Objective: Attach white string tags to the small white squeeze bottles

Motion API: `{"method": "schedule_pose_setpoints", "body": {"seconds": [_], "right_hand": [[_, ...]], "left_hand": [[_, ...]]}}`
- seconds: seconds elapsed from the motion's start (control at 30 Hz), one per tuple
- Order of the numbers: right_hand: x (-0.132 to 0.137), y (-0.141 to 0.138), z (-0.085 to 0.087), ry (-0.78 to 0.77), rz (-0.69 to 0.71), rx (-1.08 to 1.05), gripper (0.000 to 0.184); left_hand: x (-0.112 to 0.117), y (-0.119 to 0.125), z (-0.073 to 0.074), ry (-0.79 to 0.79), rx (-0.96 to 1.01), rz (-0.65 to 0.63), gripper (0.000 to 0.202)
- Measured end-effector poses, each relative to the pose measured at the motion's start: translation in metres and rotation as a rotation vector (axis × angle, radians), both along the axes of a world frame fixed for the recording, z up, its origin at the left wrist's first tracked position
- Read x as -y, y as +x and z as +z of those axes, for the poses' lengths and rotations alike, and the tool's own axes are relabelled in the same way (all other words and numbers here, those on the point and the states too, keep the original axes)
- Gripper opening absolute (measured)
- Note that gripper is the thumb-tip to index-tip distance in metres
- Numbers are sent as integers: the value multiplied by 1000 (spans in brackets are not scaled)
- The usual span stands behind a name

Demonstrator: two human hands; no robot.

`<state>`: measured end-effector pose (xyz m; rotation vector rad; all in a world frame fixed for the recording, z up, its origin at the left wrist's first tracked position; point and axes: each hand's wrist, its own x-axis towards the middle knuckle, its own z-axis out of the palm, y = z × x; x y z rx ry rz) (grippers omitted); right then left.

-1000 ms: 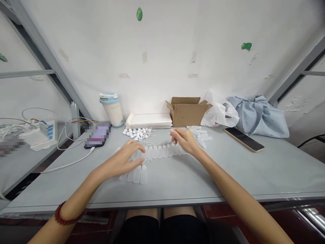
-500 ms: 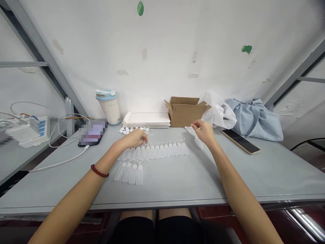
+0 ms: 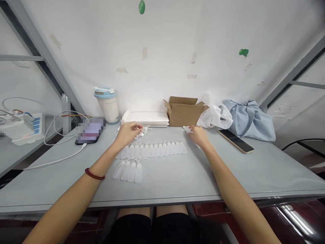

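My left hand reaches over a small pile of white pieces with thin strings, thumb and forefinger apart and nothing visible between them. To the right, my right hand has its fingers curled down at some whitish translucent pieces; its fingertips are partly hidden, so what they pinch is unclear. Between the hands lies a long row of translucent white tags, side by side with their string loops towards the wall. Several more such tags form a shorter row nearer me.
Along the wall stand a cup, a stack of white trays or sheets, an open cardboard box, a white plastic bag and a blue cloth bag. A phone lies right; another phone with a cable lies left.
My left hand has moved from above the long row back to the string pile, its fingers opening. My right hand has lowered slightly onto the translucent pieces. The view has shifted a little.
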<state>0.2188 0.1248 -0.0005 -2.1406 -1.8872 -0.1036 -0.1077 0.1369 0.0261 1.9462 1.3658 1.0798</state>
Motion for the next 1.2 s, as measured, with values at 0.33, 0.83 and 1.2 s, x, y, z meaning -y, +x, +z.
{"method": "schedule_pose_setpoints", "body": {"seconds": [0.33,0.83,1.2], "right_hand": [[10,-30,7,198,163,-252,27],[59,-112,14,232,724,-653,28],[56,-112,6,281,766,-560,29]], "left_hand": [[14,4,10,-135,271,-4,28],[38,21,17,-227,181,-351,16],[45,22,23,-174,116,-396,21]]}}
